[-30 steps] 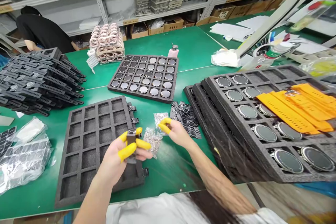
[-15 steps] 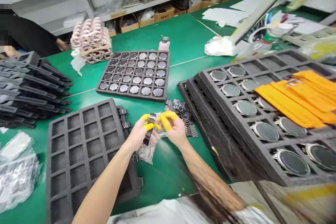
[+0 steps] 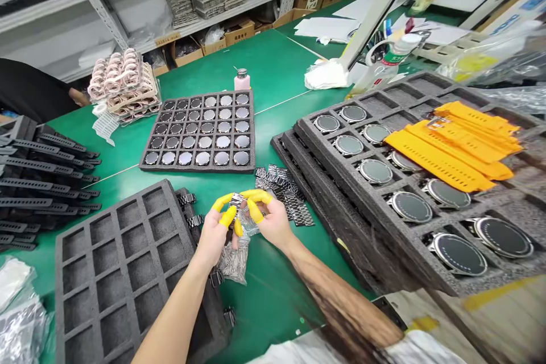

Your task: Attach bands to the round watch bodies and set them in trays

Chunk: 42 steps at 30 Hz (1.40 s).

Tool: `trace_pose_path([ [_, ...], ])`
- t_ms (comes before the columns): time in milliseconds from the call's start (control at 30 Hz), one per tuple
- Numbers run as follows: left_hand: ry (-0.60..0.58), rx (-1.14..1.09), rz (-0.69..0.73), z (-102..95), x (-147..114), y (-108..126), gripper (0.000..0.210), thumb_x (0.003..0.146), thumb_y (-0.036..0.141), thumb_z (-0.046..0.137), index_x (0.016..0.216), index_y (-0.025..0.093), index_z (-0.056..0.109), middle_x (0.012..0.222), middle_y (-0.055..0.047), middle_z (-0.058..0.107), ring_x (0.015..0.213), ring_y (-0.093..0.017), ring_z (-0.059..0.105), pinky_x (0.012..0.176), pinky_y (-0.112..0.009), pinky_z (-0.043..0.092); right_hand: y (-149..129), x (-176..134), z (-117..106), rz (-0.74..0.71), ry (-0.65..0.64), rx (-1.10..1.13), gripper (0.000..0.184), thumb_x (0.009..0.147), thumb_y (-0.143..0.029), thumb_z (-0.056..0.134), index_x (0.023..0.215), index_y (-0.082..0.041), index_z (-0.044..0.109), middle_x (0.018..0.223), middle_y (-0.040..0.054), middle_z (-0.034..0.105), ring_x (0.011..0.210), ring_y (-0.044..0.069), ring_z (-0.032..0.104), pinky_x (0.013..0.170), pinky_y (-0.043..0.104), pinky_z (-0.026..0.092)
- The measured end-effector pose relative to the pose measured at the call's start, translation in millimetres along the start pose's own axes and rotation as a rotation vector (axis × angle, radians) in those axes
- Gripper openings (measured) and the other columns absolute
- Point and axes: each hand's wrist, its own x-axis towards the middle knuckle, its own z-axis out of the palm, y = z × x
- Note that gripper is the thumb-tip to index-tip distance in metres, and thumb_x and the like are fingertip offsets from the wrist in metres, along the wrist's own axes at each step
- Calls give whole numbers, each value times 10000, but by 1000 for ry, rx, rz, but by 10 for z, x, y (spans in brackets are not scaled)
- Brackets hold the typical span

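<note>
My left hand (image 3: 216, 230), with yellow finger cots, is closed on a dark metal watch band (image 3: 236, 200). My right hand (image 3: 273, 220), also in yellow finger cots, pinches at the right end of that band; whether a small part sits between its fingertips is too small to tell. Just below the hands lies a clear plastic bag (image 3: 234, 259) of small metal pieces. More dark metal link bands (image 3: 294, 196) are piled behind my right hand. At the left, a grey foam tray (image 3: 87, 256) with bare square pockets stands over several metal bands that stick out at its right side.
A foam tray of round watch faces (image 3: 205, 143) lies ahead, near a pink bottle (image 3: 242, 79). Stacked foam trays (image 3: 341, 199) at the right carry watches and orange straps (image 3: 443, 151). Black-strapped trays (image 3: 38, 182) and pink straps (image 3: 123, 82) stand left, near another person's dark sleeve (image 3: 34, 88).
My view has shifted right, so the trays sit further left in the picture. The band has turned from hanging downward to a shorter, tilted look, and my right fingertips have come against it.
</note>
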Motion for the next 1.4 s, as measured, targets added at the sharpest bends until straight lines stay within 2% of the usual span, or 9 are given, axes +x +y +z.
trace_pose_path([
  [267,51,87,29,2,26,30,641,841,612,747,1302,192,597,488,86,586,334,-110,466,406,-230,356,57,42,16,97,-17,176,321,940,-529,740,977,-218,667,1024,100,757,716,199,740,608,330,669],
  [500,41,42,-78,-9,-5,57,692,772,642,786,1252,167,637,427,80,563,280,-107,378,329,-217,331,-10,80,-36,-384,-6,-190,137,1016,-321,663,931,-245,738,1002,89,762,958,231,736,834,391,641],
  [667,-108,-48,-131,-73,3,49,462,767,600,816,875,183,649,333,89,445,237,-84,279,292,-204,303,10,109,-49,-104,-129,176,318,907,-505,822,1070,-252,716,1026,72,693,927,209,692,691,298,608],
  [800,-237,-92,-191,-131,6,-23,416,762,570,799,818,197,624,329,108,381,227,-83,228,278,-208,266,-40,137,-106,-124,-350,229,341,917,-514,820,1142,-265,756,1296,100,673,1200,239,637,1000,399,554],
  [933,-298,-17,-153,-169,20,39,395,843,545,707,877,152,698,441,29,542,337,-129,462,403,-252,434,-125,157,-166,-136,-414,362,308,917,-549,805,953,-244,774,1162,87,736,1148,245,656,1051,450,512],
  [1033,-192,516,61,-137,227,314,294,955,373,578,1027,153,759,863,-88,777,784,-216,733,745,-331,609,-203,177,-206,-8,-271,455,401,850,-613,840,882,-227,737,1074,84,750,889,218,693,870,412,579],
  [1100,18,1050,242,-51,511,535,319,968,244,513,1159,172,759,1191,-127,766,1151,-276,699,1039,-431,559,-262,198,-228,50,-178,485,470,803,-662,856,821,-221,695,915,65,747,787,215,687,803,399,582],
  [1167,111,1198,288,93,868,702,375,988,202,483,1273,147,721,1409,-169,663,1360,-300,574,1202,-462,428,-311,220,-239,93,-106,508,534,751,-705,872,772,-224,643,742,28,695,723,220,679,741,383,576],
  [1400,215,1563,143,734,1777,731,277,842,83,672,1098,48,770,1351,-313,643,1374,-461,522,1114,-631,417,-302,249,-239,159,7,583,585,721,-718,887,788,-230,572,642,-36,581,533,147,554,479,267,486],
])
